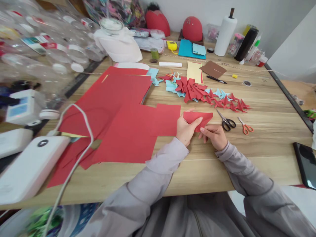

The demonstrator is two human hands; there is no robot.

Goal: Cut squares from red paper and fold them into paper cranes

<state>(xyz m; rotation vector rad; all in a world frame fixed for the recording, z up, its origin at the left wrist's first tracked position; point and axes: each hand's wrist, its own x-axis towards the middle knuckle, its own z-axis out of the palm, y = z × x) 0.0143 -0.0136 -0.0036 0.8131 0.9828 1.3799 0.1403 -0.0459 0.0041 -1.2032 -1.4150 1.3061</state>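
Observation:
A folded piece of red paper (197, 117) is held above the table's middle, its straight upper edge facing away from me. My left hand (187, 127) grips its left side, the thumb lying across the front. At the lower edge, my right hand (213, 134) pinches the paper between thumb and fingers. Large red paper sheets (128, 128) lie just left of my hands. Beyond them is a pile of folded red paper shapes (190, 89) mixed with light blue ones. Black-handled scissors (226, 122) and smaller orange-handled scissors (245, 126) rest to the right of my right hand.
A white power bank (34, 166) with a white cable (85, 118) occupies the left side. Many clear plastic bottles (49, 62) crowd the back left. A dark phone (306, 164) lies at the right edge. A paper towel roll (225, 34) and black bottle (247, 43) stand behind.

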